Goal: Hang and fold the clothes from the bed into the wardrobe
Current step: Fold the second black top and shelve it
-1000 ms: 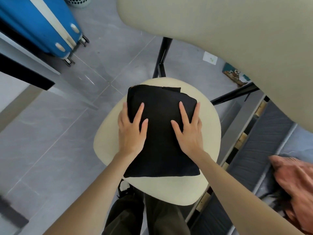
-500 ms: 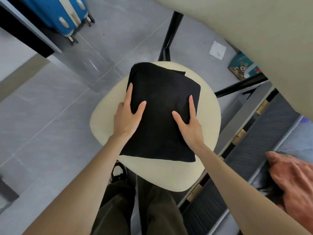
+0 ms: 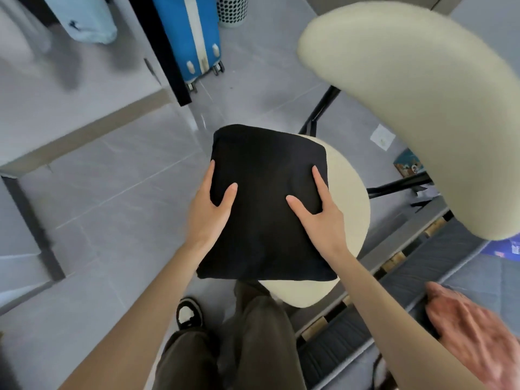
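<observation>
Head view: the folded black fabric garment (image 3: 267, 204) forms a flat rectangular packet. Its long axis runs from the person's body outward. The right part lies over the round cream padded chair seat (image 3: 351, 198); the left part overhangs the grey tiled floor (image 3: 112, 209). Whether the packet rests on the seat or is raised clear of it cannot be determined.

The left hand (image 3: 208, 215) grips the left long edge and the right hand (image 3: 323, 223) grips the right long edge, directly opposite. Each thumb lies on the top face. One of the fingers (image 3: 211, 170) of each hand lies along the edge; the others pass beneath the fabric, out of sight. Both hands are equally near, with the packet between them.

The step in hand is judged to be carrying the packet to the wardrobe. The opening at upper left, where a pale blue cloth (image 3: 87, 21) hangs, is probably the wardrobe; that region is blurred. The destination therefore lies ahead and to the left.

On that side stand a black vertical panel edge (image 3: 171, 66) and, just behind it, a blue hard-shell suitcase (image 3: 197, 38). The curved cream chair backrest (image 3: 408, 108) is on the right, away from that path. A crumpled pink garment (image 3: 472, 333) lies on the grey bed (image 3: 422, 266) at lower right.

Keep the packet level in transit; its centre is unsupported and the folds may slip.
</observation>
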A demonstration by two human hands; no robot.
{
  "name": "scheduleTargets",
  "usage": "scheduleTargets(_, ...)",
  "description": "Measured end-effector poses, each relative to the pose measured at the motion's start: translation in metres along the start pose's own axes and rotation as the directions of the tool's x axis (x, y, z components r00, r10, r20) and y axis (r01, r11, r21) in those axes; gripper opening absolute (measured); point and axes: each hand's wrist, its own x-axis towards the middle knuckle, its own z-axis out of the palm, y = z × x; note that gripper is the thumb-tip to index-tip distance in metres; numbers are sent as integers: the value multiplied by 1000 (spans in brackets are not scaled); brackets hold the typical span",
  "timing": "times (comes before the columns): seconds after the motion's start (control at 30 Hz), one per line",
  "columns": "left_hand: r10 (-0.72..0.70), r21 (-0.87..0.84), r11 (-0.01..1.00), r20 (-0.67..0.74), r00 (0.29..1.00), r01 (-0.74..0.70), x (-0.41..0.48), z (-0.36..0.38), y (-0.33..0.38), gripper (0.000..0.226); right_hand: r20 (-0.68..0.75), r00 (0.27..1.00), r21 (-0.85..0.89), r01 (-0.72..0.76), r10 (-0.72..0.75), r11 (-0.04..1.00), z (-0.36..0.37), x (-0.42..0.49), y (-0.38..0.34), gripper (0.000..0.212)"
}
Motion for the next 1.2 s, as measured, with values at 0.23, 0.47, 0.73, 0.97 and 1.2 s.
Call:
scheduleTargets(0.23,-47,-44,998,-155,987,40,-61,-128,-11,65,111,984,-13,142,-140,990,51,-71,-88,72)
scheduleTargets(0.47,-4,-166,985,-285,959,-45,-114,-286,1,61,178,925,74,327,-335,942,106,-151,-208,73)
scheduleTargets(0.73,167,-137,954,-489,856,-265,-152,-456,98,62,147,781,179,582,-607,793,108,-207,-390,72)
scheduleTargets(0.97,315,-114,881,-584,748,-460,-181,-580,212,64,78,619,275,740,-781,614,65,-250,-548,72)
scheduleTargets(1.2,418,-51,810,-649,635,-585,-176,-669,307,65,12,499,313,821,-867,477,33,-254,-675,71)
